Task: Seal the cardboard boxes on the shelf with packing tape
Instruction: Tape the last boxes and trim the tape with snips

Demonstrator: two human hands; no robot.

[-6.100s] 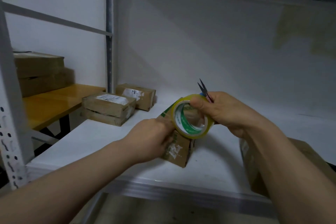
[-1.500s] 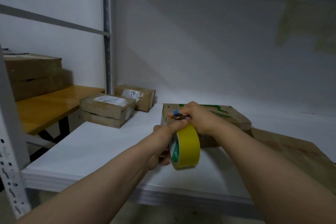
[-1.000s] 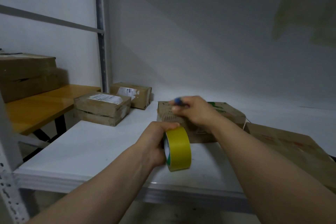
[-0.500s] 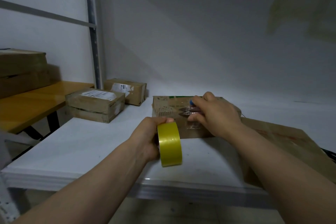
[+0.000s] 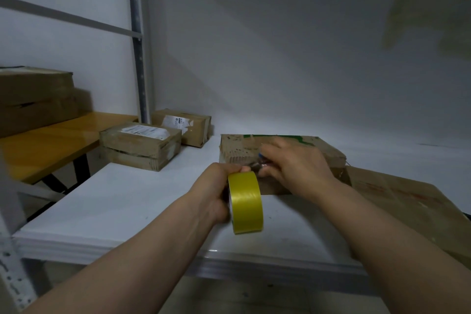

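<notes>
One box (image 5: 237, 150) (closed), left hand (image 5: 214, 191) gripping tape (image 5: 246, 201)

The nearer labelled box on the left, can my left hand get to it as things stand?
Probably yes for reach: the white shelf between the left hand and the nearer labelled box lies bare. But that hand grips the yellow tape roll, so it could only push, not grasp.

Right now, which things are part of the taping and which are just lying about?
In use: left hand, tape roll, right hand, scissors, green-printed box.
Lying about: near labelled box, far labelled box, flat carton, stacked boxes on the wooden table.
</notes>
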